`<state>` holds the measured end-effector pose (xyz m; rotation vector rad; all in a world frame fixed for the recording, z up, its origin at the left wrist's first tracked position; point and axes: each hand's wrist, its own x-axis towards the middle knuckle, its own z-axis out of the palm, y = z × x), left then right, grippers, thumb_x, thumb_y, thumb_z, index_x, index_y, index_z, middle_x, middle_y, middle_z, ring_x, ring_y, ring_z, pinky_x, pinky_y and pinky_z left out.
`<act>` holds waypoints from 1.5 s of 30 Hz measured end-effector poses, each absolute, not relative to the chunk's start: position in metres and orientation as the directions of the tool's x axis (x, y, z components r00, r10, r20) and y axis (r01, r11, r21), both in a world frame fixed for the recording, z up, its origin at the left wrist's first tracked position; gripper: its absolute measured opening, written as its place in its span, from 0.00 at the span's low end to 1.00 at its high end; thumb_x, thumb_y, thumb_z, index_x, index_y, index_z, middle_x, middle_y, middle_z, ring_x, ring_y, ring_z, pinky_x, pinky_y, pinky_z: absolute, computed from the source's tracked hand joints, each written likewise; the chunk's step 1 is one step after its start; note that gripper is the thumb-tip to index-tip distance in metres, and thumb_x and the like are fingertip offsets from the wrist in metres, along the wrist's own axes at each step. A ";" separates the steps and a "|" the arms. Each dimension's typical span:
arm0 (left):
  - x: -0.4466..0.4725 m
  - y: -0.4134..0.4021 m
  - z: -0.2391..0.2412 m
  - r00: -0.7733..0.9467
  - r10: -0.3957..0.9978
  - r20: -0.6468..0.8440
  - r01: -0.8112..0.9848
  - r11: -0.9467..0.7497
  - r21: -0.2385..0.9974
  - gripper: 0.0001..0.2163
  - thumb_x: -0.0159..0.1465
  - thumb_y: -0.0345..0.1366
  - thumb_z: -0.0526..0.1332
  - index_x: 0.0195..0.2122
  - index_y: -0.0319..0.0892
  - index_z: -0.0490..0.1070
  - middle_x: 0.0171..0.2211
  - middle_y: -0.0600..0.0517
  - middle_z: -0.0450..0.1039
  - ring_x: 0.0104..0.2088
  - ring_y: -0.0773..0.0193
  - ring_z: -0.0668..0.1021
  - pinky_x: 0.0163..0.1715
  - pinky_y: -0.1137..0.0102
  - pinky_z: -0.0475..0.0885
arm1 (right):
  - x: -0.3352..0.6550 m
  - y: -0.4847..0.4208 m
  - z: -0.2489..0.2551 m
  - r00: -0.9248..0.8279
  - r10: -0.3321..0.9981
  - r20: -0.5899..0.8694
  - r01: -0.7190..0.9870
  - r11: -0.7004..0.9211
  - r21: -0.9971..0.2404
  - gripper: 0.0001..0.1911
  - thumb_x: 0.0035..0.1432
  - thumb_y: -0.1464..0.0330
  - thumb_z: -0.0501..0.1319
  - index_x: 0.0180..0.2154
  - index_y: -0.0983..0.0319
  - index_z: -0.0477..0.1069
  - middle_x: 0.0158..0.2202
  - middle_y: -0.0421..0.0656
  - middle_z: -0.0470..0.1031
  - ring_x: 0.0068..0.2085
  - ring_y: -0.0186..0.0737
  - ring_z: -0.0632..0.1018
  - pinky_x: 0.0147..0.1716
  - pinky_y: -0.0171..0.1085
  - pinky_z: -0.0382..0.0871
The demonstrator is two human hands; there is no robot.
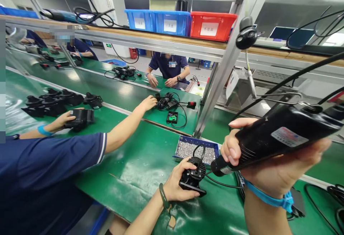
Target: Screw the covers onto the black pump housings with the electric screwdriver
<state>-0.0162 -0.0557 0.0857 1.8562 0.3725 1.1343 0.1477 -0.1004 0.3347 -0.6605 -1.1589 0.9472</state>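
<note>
My left hand (176, 183) is closed round a black finned device (196, 172) with a square base and a cable, held tilted over the green bench. My right hand (282, 167) grips a black electric screwdriver (279, 138), raised at the right and hanging from a metal hook at its rear end. The tool's tip points left and down, toward the device but apart from it. Just behind the device lies a blue tray (197, 149) of small silvery screws. A blue band circles my right wrist.
At the left a co-worker's arms (126, 125) reach over the bench, one hand on a black housing (79, 118). Several black housings (53, 102) stand behind. Coiled cables (166, 101) lie beyond the tray. An upright metal post (219, 66) rises near the tool.
</note>
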 end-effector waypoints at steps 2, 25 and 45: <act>-0.017 -0.055 0.085 0.535 0.647 0.543 -0.173 -0.545 0.820 0.33 0.47 0.46 0.74 0.53 0.45 0.66 0.55 0.41 0.70 0.60 0.45 0.71 0.59 0.52 0.66 | 0.147 -0.104 0.338 0.099 0.880 0.464 -0.277 0.473 -0.837 0.41 0.49 0.33 0.53 0.38 0.61 0.79 0.16 0.40 0.72 0.14 0.36 0.69 0.13 0.35 0.61; -0.015 -0.056 0.090 0.500 0.619 0.606 -0.293 -0.538 0.790 0.32 0.47 0.42 0.74 0.53 0.46 0.66 0.55 0.42 0.70 0.61 0.46 0.70 0.58 0.54 0.67 | 0.127 -0.097 0.322 0.166 0.921 0.354 -0.280 0.388 -0.878 0.39 0.42 0.30 0.55 0.33 0.57 0.78 0.14 0.38 0.71 0.12 0.34 0.66 0.10 0.33 0.58; -0.013 -0.056 0.088 0.479 0.611 0.630 -0.313 -0.551 0.773 0.31 0.47 0.41 0.74 0.51 0.46 0.66 0.55 0.42 0.71 0.59 0.48 0.72 0.56 0.55 0.69 | 0.114 -0.111 0.318 0.212 0.921 0.328 -0.288 0.379 -0.879 0.37 0.35 0.31 0.61 0.27 0.58 0.77 0.13 0.40 0.71 0.12 0.37 0.67 0.11 0.35 0.59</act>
